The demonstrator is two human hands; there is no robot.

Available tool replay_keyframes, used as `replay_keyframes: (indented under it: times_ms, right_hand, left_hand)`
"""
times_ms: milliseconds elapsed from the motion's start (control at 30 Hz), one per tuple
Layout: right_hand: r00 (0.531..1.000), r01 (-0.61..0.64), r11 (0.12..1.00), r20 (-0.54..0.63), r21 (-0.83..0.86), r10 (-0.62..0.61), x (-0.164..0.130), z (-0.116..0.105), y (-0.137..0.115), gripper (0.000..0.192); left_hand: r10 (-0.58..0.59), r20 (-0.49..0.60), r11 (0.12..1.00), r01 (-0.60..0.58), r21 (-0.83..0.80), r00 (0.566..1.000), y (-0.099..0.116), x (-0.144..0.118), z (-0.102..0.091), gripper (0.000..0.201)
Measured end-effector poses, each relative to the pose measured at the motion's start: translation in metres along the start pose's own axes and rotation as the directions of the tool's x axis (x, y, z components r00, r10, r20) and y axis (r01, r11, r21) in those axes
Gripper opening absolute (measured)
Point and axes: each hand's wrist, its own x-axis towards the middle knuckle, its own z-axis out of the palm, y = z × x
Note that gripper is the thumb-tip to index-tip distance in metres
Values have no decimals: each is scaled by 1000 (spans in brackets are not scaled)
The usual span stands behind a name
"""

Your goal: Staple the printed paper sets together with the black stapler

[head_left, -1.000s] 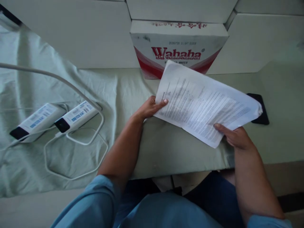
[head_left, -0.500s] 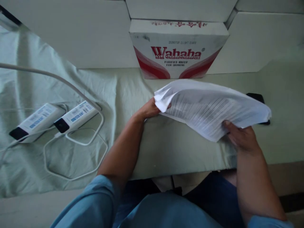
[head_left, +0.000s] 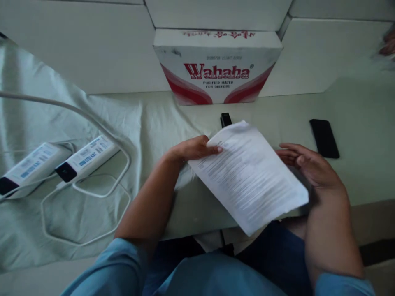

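A stack of printed paper sheets (head_left: pixel 247 176) lies tilted on the green-covered table, its near corner hanging over the table's front edge. My left hand (head_left: pixel 193 149) pinches the stack's upper left corner between thumb and fingers. My right hand (head_left: pixel 308 166) rests along the stack's right edge with its fingers spread and loose, touching the paper without gripping it. A small black object (head_left: pixel 225 119) sits just beyond the stack's far corner.
A Wahaha water carton (head_left: pixel 217 65) stands against white boxes at the back. A black phone (head_left: pixel 324 137) lies to the right. Two white power bricks (head_left: pixel 86 158) with looped white cables (head_left: pixel 92 193) sit on the wrinkled green cloth (head_left: pixel 37 222) at left.
The sheets were held up and flipped over, then laid down on the table. My right hand let go of the stack's edge and opened beside it. The small black object came into view.
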Motion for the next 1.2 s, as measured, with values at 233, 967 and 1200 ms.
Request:
replay_keyframes:
  times_ms: [233,967,1200]
  right_hand:
    - [992,113,992,-45,-55,-116,24,52,7,45]
    - [950,-87,965,-314,-247,6,65,77,36,36]
    - [945,-94,933,-325,-347,-25,65,79,32,38]
  left_hand:
    - [-85,346,949,-29,313,934,11,18,34,40]
    - [-54,25,696,20,718,998,-23,8,21,24]
    - [-69,-58,638,89,765,996,-25,10,25,23]
